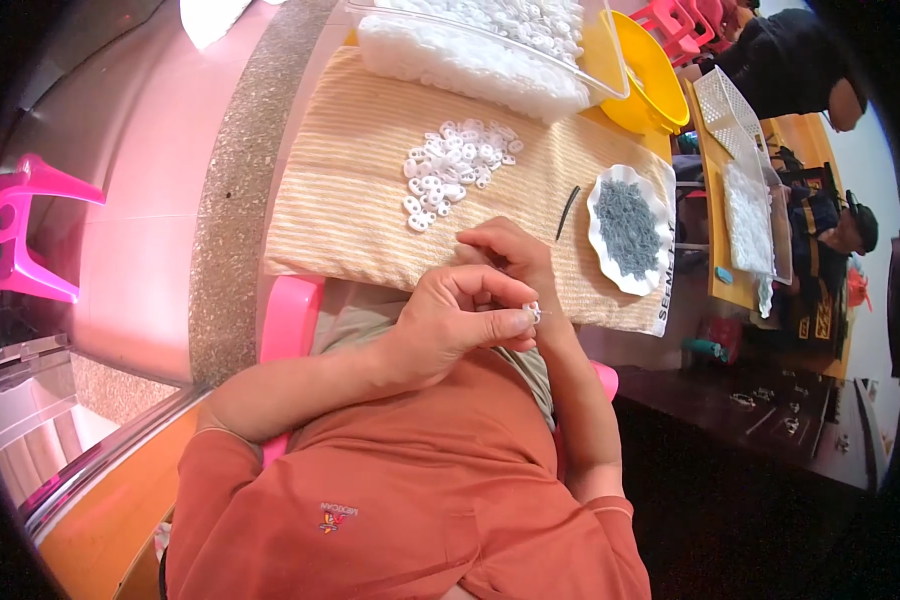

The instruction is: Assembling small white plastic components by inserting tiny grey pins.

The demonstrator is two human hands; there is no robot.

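The left hand [450, 320] is curled up, and its thumb and finger pinch a tiny white ring [533, 311]. The right hand [505, 250] sits just behind it, fingers bent in close. I cannot tell if it holds anything. Both hands are at the near edge of a striped yellow cloth [360, 180] that lies on the surface.

A little pile of white rings [455, 165] sits on the cloth, a bit away from the hands. To the right is a white wavy plate [598, 205] full of small grey bits [627, 228]. A thin dark stick [567, 212] lies just beside the plate. Farther back is a clear box [490, 45] with many more white pieces, and a yellow bowl [655, 80] beside it.
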